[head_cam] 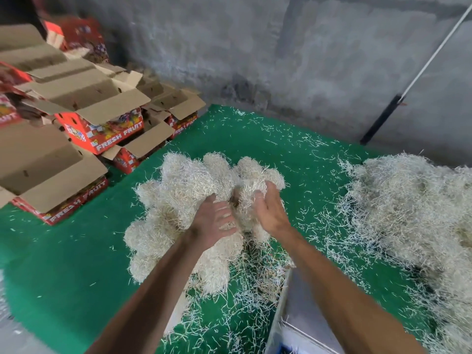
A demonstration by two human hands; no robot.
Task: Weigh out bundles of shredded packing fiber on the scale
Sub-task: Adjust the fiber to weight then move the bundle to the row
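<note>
Head camera: my left hand (213, 221) and right hand (268, 209) clasp one pale clump of shredded packing fiber (249, 198) between them, above rounded fiber bundles (178, 200) heaped on green matting (63, 251); the grey metal scale platform (293, 302) sits below my right forearm.

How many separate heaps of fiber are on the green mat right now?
2: a heap of rounded bundles in the middle under both hands, and a loose heap at the right edge, partly out of frame.

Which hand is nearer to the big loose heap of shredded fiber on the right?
Right. The right hand, gripping a fiber bundle at centre, sits closer to the loose heap; the left hand lies farther away, on the other side of the bundle, against the stacked bundles.
</note>
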